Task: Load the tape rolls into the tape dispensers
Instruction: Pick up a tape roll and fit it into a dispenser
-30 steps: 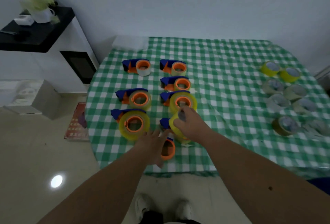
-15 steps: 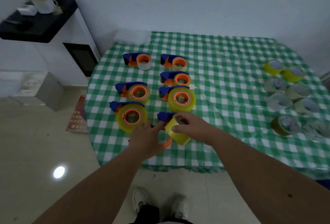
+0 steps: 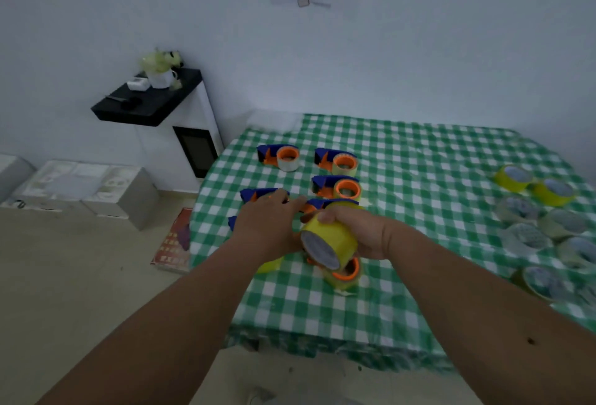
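My right hand [image 3: 366, 237] grips a yellow tape roll [image 3: 327, 238], lifted and tilted with its hole facing me. Just under the roll sits a dispenser's orange wheel [image 3: 346, 270]. My left hand [image 3: 269, 227] is raised beside the roll with its back to me and fingers reaching forward; its palm side is hidden. Several blue-and-orange dispensers with tape stand behind the hands on the green checked table [image 3: 419, 185], such as one at the back left [image 3: 279, 156] and one behind my fingers [image 3: 337, 187]. Loose rolls [image 3: 516, 179] lie at the right.
A white cabinet with a black top [image 3: 151, 101] stands left of the table, carrying a cup of flowers. Grey and white boxes [image 3: 80, 185] sit on the floor at the left. A red mat [image 3: 174, 240] lies by the table's left edge.
The view has tilted up. My right hand has lifted the yellow roll and turned its hole toward me; my left hand has risen beside it from the front dispenser.
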